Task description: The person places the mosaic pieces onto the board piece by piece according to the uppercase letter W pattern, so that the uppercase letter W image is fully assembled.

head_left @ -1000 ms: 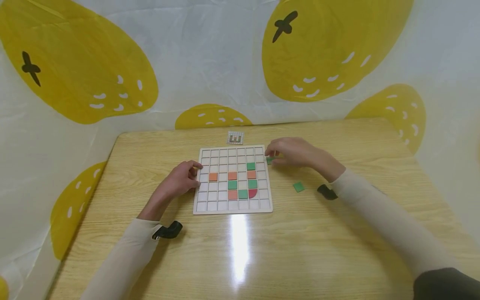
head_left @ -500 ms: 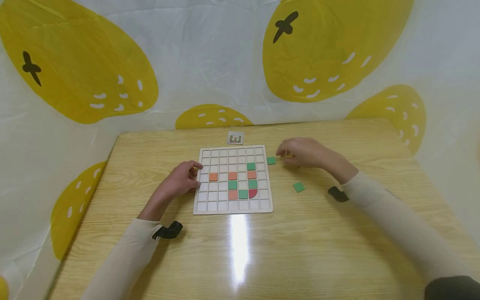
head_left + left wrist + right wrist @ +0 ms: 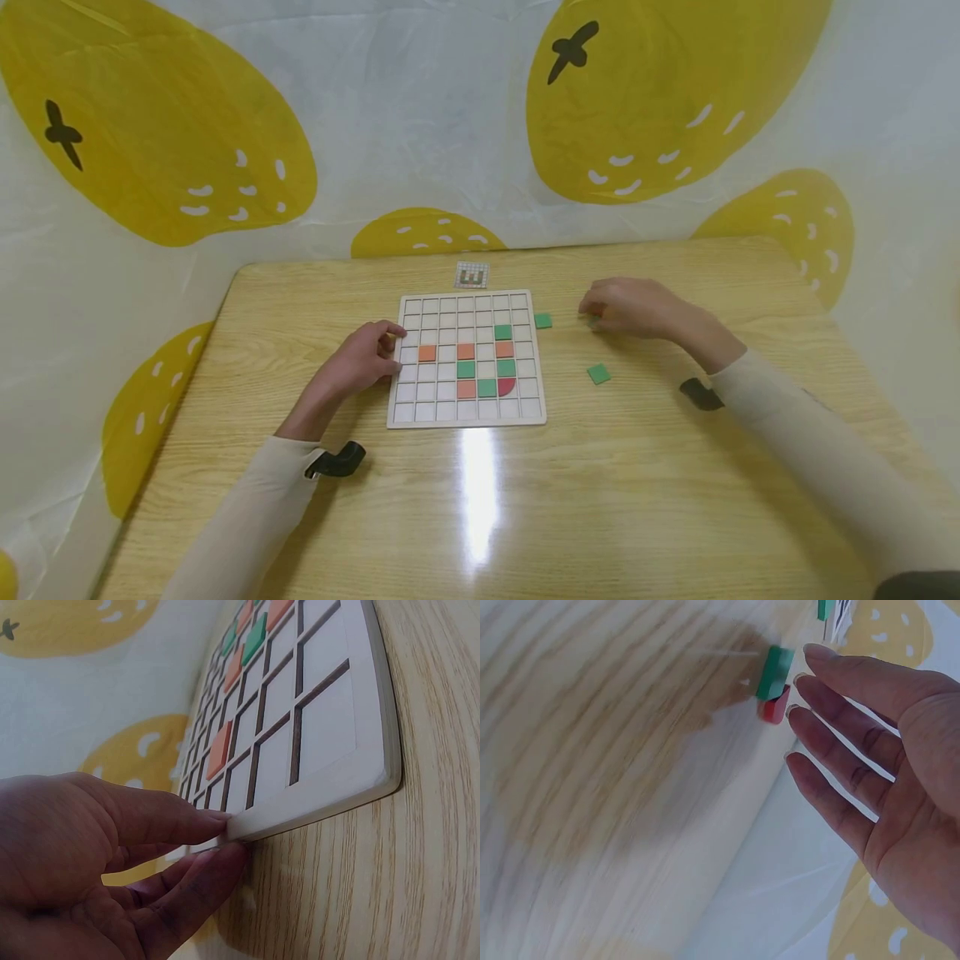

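Note:
A pale grid board lies flat on the table, with orange, green and red tiles in several of its cells. My left hand holds the board's left edge with thumb and fingertips, its fingers bent. To the right of the board, my right hand hovers low over the table with nothing in it. The right wrist view shows its fingers loosely extended, just short of a green tile and a red tile lying together. In the head view that hand mostly covers those two.
One green tile sits beside the board's right edge. Another green tile lies farther right and nearer me. Behind the board is a small pattern card. A lemon-print cloth hangs at the table's back edge.
My right hand has moved right, away from the green tile beside the board, which it has left uncovered on the table. The left hand and the board stay where they were.

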The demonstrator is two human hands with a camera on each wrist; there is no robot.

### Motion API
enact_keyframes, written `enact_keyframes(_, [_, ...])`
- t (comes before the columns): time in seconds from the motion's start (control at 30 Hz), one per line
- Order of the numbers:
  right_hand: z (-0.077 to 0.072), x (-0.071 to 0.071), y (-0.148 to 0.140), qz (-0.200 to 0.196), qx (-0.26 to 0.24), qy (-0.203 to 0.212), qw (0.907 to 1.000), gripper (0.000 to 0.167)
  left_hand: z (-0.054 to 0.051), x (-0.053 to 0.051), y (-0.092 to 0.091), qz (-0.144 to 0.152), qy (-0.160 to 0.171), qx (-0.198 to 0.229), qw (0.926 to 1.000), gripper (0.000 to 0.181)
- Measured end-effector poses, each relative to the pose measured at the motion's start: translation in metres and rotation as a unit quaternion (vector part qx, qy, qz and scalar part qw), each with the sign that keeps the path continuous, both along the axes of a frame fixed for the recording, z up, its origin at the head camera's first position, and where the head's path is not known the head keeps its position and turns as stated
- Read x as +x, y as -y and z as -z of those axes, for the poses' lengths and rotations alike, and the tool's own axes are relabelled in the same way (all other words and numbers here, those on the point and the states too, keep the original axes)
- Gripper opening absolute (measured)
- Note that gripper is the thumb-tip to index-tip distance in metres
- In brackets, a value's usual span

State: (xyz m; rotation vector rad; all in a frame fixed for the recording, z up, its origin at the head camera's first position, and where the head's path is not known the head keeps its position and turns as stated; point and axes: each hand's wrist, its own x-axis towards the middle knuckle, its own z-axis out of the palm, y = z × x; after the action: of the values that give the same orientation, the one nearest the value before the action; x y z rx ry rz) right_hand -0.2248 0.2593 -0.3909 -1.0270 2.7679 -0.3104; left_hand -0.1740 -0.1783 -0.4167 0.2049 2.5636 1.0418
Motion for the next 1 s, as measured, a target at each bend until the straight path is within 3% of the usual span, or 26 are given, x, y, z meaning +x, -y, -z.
enact_keyframes(0.2, [0.003, 0.003, -0.011, 0.028, -0.003, 0.009, 0.9996, 0.018, 0.000, 0.000, 0.000, 0.000, 0.001, 0.005, 1.0000, 0.050])
enact_keyframes(0.8, [0.009, 0.011, -0.016, 0.005, 0.010, -0.032, 0.9994, 0.022, -0.003, 0.001, -0.001, -0.003, 0.008, 0.007, 0.9999, 0.051])
enact_keyframes(1.0, [0.010, 0.011, -0.016, 0.002, 0.022, -0.026, 0.9994, 0.021, -0.004, 0.002, -0.002, -0.005, 0.013, 0.008, 0.9999, 0.051])
